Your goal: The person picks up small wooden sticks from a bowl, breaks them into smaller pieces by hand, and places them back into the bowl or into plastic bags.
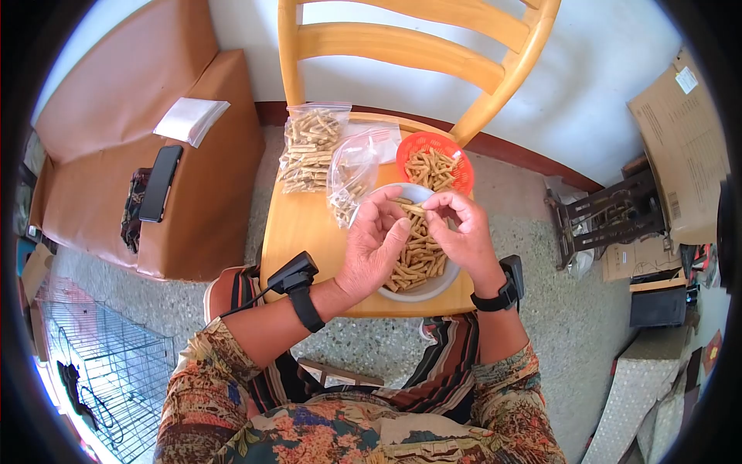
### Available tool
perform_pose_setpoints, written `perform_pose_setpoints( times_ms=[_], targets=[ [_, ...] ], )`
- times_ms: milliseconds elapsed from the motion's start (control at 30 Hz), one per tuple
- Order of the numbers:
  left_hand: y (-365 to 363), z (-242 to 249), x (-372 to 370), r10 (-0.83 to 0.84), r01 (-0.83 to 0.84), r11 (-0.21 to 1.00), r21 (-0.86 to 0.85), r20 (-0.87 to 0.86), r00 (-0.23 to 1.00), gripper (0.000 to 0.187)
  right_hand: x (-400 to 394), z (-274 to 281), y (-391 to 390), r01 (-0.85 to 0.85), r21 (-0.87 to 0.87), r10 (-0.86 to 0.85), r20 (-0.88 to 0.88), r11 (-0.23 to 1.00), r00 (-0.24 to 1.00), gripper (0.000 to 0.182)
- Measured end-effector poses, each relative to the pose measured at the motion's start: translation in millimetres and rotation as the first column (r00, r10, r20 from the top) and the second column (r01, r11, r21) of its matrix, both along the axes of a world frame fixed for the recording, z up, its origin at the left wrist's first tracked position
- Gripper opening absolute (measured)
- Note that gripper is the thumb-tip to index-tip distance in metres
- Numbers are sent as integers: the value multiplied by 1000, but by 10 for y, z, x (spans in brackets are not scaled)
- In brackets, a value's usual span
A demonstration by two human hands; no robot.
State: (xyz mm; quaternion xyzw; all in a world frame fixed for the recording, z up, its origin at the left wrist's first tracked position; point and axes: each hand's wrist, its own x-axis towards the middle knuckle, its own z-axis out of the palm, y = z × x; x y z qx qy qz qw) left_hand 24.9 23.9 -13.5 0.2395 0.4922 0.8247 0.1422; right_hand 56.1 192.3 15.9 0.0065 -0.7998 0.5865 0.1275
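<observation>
Over a pale round bowl [427, 291] on the wooden chair seat, both hands meet near the bowl's far side. The bowl holds many short tan sticks [421, 251]. My right hand [461, 230] pinches one end of a light stick [412, 207] between thumb and fingertips. My left hand [376, 243] has its fingers curled at the stick's other end, and its thumb is raised. Behind the bowl, a red basket [464, 172] holds more sticks. To the left lie a full clear bag [311, 147] and a partly filled open bag [352, 174].
The chair seat [297, 255] carries everything, with its backrest [402, 45] behind. A brown sofa [197, 209] at the left bears a phone [161, 184] and a stack of plastic bags [190, 118]. A wire cage [112, 371] stands lower left, and a cardboard box [684, 147] at the right.
</observation>
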Motion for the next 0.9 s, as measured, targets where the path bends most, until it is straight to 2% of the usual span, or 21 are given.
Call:
perform_pose_setpoints(
  times_ms=[67, 133, 233, 300, 367, 500, 567, 600, 667, 733, 900],
  targets=[
    [21, -23, 3, 10, -10, 1000, -27, -4, 1000, 37, 16, 15, 2, 12, 4, -12, -77, 1000, 997, 10],
    [51, -55, 6, 67, -64, 993, -99, 25, 997, 26, 19, 22, 1, -10, 19, 11, -100, 1000, 995, 10],
    [48, -101, -12, 7, -5, 997, -79, 34, 999, 17, 30, 27, -17, -63, 61, 70, -131, 996, 989, 12],
    [62, -90, -11, 8, -8, 999, -54, 15, 1000, 17, 47, 44, -64, -90, 86, 101, -139, 992, 985, 13],
    [77, -88, -17, 10, -10, 1000, -27, -2, 1000, 17, 60, 83, -126, -78, -40, 72, -138, 996, 988, 17],
    [80, -109, -40, -16, 16, 1000, 12, 17, 1000, 19, 75, 39, -89, -148, -51, 144, -76, 988, 987, 23],
    [72, -98, -47, -29, 29, 999, 14, 20, 999, 20, 45, 32, -125, -91, 7, 91, -216, 996, 972, 19],
    [64, -79, -45, -36, 36, 999, 4, 55, 998, 19, 47, 51, -128, -91, 6, 90, -216, 996, 972, 19],
    [58, -97, -54, -42, 43, 999, -7, 90, 995, 19, 56, 113, -140, -48, 164, 87, -241, 985, 967, 17],
    [69, -166, -82, -35, 35, 997, -72, -7, 999, 21, 60, 130, -137, -47, 182, 91, -243, 982, 966, 17],
    [87, -230, -71, -31, 30, 998, -49, -16, 999, 21, 63, 163, -136, -32, 227, 95, -273, 973, 957, 16]
  ],
)
